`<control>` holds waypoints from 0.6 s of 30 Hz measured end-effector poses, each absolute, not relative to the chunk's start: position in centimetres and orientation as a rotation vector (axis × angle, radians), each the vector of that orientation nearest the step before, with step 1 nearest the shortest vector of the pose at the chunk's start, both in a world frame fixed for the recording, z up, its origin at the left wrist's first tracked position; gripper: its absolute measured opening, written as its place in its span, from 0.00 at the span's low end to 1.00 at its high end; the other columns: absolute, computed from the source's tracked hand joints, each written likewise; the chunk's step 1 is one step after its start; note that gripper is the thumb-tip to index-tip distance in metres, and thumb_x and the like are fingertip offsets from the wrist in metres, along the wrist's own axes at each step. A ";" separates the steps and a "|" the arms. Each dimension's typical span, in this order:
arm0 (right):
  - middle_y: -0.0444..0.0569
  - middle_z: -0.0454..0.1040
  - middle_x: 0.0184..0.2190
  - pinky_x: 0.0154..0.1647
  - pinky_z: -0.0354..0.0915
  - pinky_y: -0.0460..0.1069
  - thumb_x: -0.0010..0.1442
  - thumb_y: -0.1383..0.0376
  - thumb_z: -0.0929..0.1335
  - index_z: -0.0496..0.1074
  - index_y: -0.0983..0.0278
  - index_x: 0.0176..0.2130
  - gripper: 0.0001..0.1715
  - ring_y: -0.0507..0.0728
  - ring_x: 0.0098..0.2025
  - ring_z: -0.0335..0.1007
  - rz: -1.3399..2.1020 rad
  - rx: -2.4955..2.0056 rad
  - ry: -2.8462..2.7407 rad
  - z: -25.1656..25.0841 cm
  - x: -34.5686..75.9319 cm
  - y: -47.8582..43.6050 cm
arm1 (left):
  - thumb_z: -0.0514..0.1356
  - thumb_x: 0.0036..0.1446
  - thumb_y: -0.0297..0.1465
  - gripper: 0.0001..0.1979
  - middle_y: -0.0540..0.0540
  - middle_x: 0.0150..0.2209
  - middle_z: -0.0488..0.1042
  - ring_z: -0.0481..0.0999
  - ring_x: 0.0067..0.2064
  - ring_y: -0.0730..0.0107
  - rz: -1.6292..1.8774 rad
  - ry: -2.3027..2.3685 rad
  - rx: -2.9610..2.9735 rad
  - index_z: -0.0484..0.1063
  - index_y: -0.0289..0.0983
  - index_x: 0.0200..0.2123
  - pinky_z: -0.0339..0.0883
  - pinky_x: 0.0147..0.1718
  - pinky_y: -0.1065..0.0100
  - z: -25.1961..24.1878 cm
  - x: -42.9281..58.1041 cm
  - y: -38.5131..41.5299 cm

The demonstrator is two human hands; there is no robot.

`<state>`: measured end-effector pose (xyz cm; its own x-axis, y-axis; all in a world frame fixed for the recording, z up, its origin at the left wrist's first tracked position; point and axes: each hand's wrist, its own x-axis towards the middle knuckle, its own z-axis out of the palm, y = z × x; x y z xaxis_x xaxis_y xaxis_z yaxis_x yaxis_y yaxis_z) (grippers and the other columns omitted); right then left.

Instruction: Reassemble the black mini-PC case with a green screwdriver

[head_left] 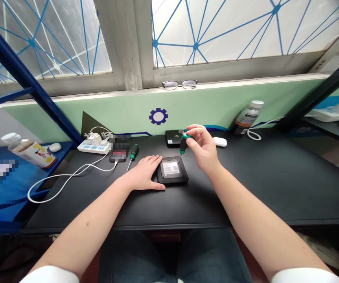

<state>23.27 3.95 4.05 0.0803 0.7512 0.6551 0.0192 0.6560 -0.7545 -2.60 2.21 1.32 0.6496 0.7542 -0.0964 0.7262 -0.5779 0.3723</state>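
Observation:
A small black square device [172, 170] with a white label on top lies on the black desk [264, 177]. My left hand [146, 173] rests flat beside it, fingers spread, thumb against its left edge. My right hand [203, 147] pinches the green-and-black handle of a screwdriver [183, 144] held upright, its tip on the device's far right corner. A second green-handled screwdriver [133, 154] lies on the desk just left of my left hand.
A white power strip [94, 144] with a white cable [66, 177] and a phone [119, 149] sit at the back left. A black box [174, 138], white mouse [220, 142], tilted bottle [247, 116] and glasses [179, 84] lie behind. Blue shelf [7, 184] at left.

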 end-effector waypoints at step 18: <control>0.50 0.75 0.40 0.37 0.73 0.54 0.72 0.59 0.68 0.82 0.56 0.46 0.11 0.57 0.39 0.73 0.305 -0.696 -1.576 4.3 23.6 3.4 | 0.69 0.54 0.59 0.60 0.31 0.79 0.51 0.49 0.79 0.36 0.125 1.157 2.492 0.49 0.37 0.78 0.50 0.74 0.42 1.4 -2.6 2.1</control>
<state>23.58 3.44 4.33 0.0084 0.5934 0.8049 0.2503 0.7780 -0.5762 -2.57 2.14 1.37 0.6554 0.7510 -0.0811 0.7163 -0.5839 0.3821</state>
